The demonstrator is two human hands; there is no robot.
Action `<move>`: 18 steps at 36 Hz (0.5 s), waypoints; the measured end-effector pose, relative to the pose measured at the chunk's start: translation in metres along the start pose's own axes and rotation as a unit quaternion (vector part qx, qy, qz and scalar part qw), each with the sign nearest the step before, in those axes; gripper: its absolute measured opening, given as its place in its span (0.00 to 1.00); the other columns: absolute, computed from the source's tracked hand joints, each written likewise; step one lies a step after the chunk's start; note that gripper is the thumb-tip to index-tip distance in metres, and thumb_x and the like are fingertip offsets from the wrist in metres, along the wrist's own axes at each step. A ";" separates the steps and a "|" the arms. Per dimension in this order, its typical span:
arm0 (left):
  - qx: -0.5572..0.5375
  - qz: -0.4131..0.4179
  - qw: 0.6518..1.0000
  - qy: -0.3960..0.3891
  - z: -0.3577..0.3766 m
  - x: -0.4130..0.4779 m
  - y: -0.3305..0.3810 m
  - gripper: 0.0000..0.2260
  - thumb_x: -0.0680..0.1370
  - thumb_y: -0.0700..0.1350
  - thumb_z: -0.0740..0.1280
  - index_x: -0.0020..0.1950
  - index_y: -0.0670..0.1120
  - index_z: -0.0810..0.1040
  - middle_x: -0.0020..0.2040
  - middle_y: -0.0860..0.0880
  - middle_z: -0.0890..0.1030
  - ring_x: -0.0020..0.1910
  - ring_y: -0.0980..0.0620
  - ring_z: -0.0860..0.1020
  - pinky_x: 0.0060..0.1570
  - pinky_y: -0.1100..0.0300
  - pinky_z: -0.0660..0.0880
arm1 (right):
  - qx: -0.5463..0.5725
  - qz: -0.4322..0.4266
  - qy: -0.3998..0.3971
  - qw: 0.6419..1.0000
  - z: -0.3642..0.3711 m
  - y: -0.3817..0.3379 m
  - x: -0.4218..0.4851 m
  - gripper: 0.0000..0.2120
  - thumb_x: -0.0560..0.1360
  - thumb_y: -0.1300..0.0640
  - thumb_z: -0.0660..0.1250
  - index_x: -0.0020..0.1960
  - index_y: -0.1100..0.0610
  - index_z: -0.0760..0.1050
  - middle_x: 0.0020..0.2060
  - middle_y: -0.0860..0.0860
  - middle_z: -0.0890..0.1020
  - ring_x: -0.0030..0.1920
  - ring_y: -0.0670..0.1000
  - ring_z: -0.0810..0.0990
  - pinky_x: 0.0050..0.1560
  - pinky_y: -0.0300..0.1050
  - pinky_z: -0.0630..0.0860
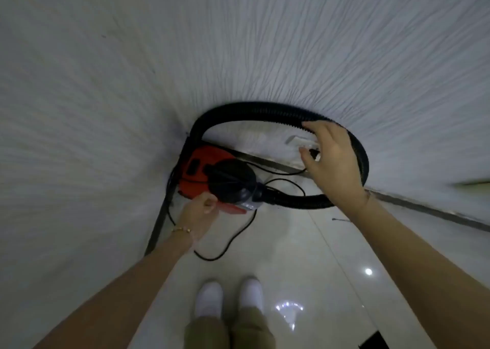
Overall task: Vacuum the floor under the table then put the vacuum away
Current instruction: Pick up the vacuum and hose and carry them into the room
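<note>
Red vacuum [201,168] set on floor [291,256] in wall corner, hose [252,110] looped above. At wall socket [297,140], plug [314,153] pinched in fingers of right hand [334,163], likely for unplugging before storage. Against vacuum body, left hand [201,212] curled, perhaps steadying; grasp cannot be told

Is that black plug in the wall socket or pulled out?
Seemingly in: the black plug sits against the white wall socket, pinched by the right hand. Whether it is fully seated cannot be told.
</note>
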State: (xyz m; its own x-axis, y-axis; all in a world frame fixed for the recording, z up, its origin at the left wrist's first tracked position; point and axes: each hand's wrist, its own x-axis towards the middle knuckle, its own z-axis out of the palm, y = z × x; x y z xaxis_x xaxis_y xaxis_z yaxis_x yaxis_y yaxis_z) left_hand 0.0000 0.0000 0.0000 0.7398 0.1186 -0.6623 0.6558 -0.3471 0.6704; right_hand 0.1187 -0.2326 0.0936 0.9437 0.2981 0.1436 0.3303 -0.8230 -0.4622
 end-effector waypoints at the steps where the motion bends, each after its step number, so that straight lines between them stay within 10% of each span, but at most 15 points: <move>1: 0.023 0.023 0.999 0.021 0.000 0.013 0.000 0.10 0.77 0.37 0.63 0.57 0.45 0.76 0.51 0.48 0.77 0.52 0.50 0.75 0.49 0.68 0.69 | -0.022 -0.013 0.020 0.999 0.003 0.005 0.007 0.20 0.74 0.59 0.66 0.64 0.62 0.73 0.58 0.59 0.78 0.59 0.58 0.75 0.65 0.44 0.65; 11: 0.269 0.127 0.954 -0.028 0.001 0.115 0.001 0.24 0.76 0.40 0.65 0.72 0.43 0.66 0.70 0.41 0.70 0.70 0.43 0.68 0.71 0.53 0.64 | -0.132 0.016 0.016 0.991 0.030 0.036 0.026 0.23 0.69 0.57 0.72 0.63 0.61 0.74 0.58 0.59 0.78 0.54 0.62 0.77 0.51 0.58 0.76; 18: 0.497 0.158 0.850 -0.073 0.015 0.144 -0.002 0.22 0.76 0.50 0.64 0.70 0.48 0.69 0.67 0.45 0.72 0.69 0.45 0.67 0.74 0.49 0.53 | -0.193 0.034 -0.044 0.980 0.040 0.047 0.026 0.20 0.71 0.49 0.71 0.55 0.62 0.75 0.47 0.59 0.82 0.44 0.61 0.80 0.37 0.46 0.68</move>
State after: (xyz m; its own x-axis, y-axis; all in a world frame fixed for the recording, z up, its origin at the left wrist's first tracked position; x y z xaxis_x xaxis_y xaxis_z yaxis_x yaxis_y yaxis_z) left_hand 0.1035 0.0039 -0.1016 0.7818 -0.2171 -0.5845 -0.0756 -0.9635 0.2568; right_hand 0.1583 -0.2445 0.0410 0.9639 0.2632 0.0409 0.2661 -0.9587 -0.1002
